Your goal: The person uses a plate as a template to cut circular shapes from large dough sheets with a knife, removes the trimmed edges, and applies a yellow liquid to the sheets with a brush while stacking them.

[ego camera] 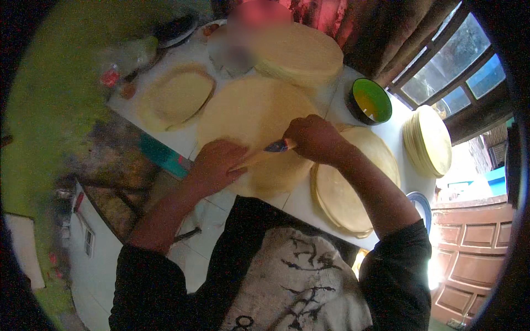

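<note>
Thin round dough sheets [248,107] lie in a broad layer on the white table in front of me. My right hand [310,138] is closed around a knife or similar tool [276,146], its dark pointed end towards my left hand; its exact kind is unclear. Against the near left part of the sheets, my left hand [221,165] rests with its fingers bent at a pale strip or fold of dough [253,159]; the hold itself is blurred. To the right of my right forearm's wrist side lies a stack of round dough sheets [352,194].
A green bowl [372,99] with yellow liquid stands at the right, near another stack of pale rounds [428,142]. Across the table are a tall stack of rounds [306,53] and a blurred person in red [261,20]. A smaller dough piece [180,97] lies at the left.
</note>
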Action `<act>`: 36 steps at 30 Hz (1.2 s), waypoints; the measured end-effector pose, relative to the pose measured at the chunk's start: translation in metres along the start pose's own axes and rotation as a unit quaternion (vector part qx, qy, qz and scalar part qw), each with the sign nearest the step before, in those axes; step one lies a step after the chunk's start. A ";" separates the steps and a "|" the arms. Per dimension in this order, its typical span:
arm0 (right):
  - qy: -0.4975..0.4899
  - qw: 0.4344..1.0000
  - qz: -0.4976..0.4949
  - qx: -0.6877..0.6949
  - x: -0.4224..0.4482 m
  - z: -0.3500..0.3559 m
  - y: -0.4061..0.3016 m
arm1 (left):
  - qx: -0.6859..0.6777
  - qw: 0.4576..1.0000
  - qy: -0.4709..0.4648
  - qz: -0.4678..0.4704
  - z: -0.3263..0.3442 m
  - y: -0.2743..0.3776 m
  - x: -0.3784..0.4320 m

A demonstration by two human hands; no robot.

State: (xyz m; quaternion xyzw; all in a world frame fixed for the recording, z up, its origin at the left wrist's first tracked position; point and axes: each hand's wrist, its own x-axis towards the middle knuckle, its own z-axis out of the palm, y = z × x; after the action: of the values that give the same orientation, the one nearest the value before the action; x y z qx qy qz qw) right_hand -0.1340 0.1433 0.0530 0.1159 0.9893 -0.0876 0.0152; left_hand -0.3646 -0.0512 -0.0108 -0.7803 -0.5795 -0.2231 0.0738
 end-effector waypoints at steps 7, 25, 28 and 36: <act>0.089 0.996 -0.015 0.007 0.039 -0.020 0.039 | -0.091 0.966 -0.127 -0.206 -0.029 -0.074 0.010; 0.300 0.915 0.230 0.139 -0.058 -0.212 0.048 | -0.255 0.961 0.032 -0.101 -0.181 -0.126 0.237; 0.219 0.897 0.375 0.089 -0.112 -0.225 0.054 | -0.209 0.973 0.026 -0.095 -0.146 -0.048 0.268; 0.243 0.892 0.382 0.007 -0.257 -0.188 0.120 | -0.334 0.936 -0.080 -0.078 -0.059 0.117 0.352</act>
State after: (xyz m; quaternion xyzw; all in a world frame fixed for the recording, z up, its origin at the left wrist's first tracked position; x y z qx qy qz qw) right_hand 0.1415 0.2331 0.2305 0.5023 0.8410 -0.0514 -0.1946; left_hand -0.1896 0.1959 0.2109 -0.7275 -0.5346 -0.3456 -0.2560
